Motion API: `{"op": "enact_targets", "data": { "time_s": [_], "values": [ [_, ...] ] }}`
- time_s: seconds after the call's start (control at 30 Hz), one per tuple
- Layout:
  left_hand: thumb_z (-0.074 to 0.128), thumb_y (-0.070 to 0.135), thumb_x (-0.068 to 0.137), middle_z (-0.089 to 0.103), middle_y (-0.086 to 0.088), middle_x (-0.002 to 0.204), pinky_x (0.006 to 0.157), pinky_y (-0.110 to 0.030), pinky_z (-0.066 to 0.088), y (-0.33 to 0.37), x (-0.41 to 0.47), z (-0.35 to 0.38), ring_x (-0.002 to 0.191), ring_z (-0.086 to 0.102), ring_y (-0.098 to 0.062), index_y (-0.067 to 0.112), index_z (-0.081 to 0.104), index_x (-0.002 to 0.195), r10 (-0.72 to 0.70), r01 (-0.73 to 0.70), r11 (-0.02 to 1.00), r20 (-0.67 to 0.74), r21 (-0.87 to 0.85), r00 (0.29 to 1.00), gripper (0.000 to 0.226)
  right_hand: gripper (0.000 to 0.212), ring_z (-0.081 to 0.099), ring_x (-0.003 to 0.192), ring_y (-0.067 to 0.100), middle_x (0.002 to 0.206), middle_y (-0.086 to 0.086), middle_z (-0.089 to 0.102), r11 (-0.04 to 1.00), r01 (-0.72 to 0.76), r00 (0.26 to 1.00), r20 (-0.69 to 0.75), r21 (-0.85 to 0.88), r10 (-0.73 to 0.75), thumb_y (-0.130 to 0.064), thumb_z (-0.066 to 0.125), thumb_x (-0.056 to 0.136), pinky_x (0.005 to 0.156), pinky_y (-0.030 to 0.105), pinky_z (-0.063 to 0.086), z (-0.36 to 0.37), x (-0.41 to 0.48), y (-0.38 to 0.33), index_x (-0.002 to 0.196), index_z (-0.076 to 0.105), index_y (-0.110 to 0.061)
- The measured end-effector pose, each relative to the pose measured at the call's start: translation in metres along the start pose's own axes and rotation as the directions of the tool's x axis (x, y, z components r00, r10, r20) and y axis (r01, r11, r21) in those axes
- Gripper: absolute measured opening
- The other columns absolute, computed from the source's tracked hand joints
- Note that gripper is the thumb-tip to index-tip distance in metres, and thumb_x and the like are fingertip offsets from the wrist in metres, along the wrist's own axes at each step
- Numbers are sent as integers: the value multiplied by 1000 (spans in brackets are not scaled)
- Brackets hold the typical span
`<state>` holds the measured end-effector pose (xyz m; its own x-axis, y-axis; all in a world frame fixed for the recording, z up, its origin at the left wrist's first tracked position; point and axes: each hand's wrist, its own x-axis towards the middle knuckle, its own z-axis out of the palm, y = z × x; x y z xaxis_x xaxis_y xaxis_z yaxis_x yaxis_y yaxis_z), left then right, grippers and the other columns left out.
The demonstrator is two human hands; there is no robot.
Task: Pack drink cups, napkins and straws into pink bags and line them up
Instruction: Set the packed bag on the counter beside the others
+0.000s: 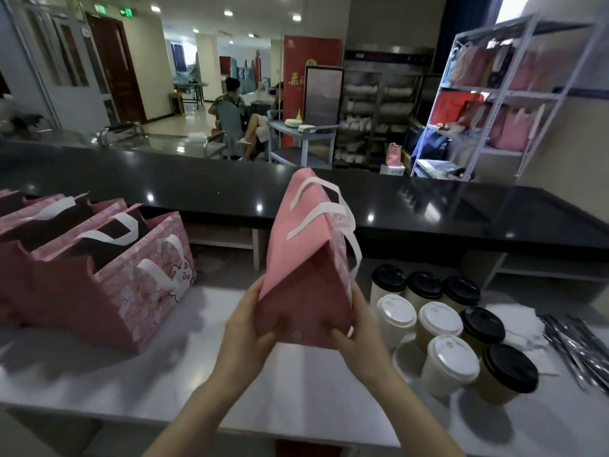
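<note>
Eight lidded cups [440, 319] on white worktop [296, 384], black counter [197, 186] behind

— How many cups [440, 319] at four o'clock?
— Eight: five black-lidded, three white-lidded
— And pink bags [131, 291]?
— One raised bag [306, 275] at centre, at least three standing at nine o'clock; straws [580, 351] too blurred to count

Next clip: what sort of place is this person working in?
Probably a drink shop's takeaway packing counter: lidded paper cups grouped on the white worktop, pink bags standing in a row at left, and a metal shelf rack holding more bags beyond the black counter.
</note>
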<state>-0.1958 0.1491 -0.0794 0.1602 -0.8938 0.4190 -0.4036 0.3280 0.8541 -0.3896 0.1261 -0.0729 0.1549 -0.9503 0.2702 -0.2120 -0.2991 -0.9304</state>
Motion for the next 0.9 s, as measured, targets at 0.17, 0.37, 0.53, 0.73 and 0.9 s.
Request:
{"op": "enact_targets", "data": {
  "time_s": [0.17, 0.37, 0.53, 0.73, 0.9],
  "values": [
    [77, 10, 79, 63, 9, 120, 86, -17, 50, 23, 76, 13, 107, 60, -1, 26, 46, 138, 115, -116, 991, -21, -67, 993, 69, 84, 60, 102, -5, 114, -19, 62, 993, 83, 995, -53, -85, -87, -3, 65, 74, 83, 13, 47, -26, 66, -27, 145, 32, -34],
    [77, 3, 75, 64, 11, 111, 80, -6, 43, 17, 182, 40, 99, 60, 7, 29, 45, 133, 164, -154, 981, 77, -120, 983, 71, 86, 61, 93, -8, 104, -20, 65, 989, 46, 988, -136, -141, -66, 3, 64, 74, 72, 7, 45, -45, 162, -30, 138, 34, -47],
    [71, -4, 76, 62, 2, 120, 94, -20, 48, -9, 257, 72, 109, 59, -4, 30, 40, 135, 117, -95, 985, 151, -142, 982, 74, 83, 62, 94, 5, 105, -13, 64, 982, -31, 978, -206, -188, -8, -1, 60, 75, 68, 7, 43, -47, 233, -13, 142, 31, -40],
    [65, 3, 81, 56, 3, 128, 98, -31, 49, -50, 310, 101, 118, 55, -11, 31, 31, 140, 50, -19, 991, 234, -136, 971, 73, 87, 58, 109, 16, 120, -3, 60, 960, -110, 973, -227, -258, 51, 5, 54, 71, 83, 23, 45, -44, 292, 18, 144, 29, -36],
    [63, -2, 80, 48, -2, 138, 107, -45, 41, -67, 349, 121, 127, 48, -17, 24, 27, 146, 27, -4, 996, 246, -94, 969, 79, 84, 55, 116, 21, 127, 2, 57, 938, -169, 962, -259, -301, 90, 4, 54, 73, 97, 36, 47, -52, 333, 34, 144, 29, -32]
  ]
}}
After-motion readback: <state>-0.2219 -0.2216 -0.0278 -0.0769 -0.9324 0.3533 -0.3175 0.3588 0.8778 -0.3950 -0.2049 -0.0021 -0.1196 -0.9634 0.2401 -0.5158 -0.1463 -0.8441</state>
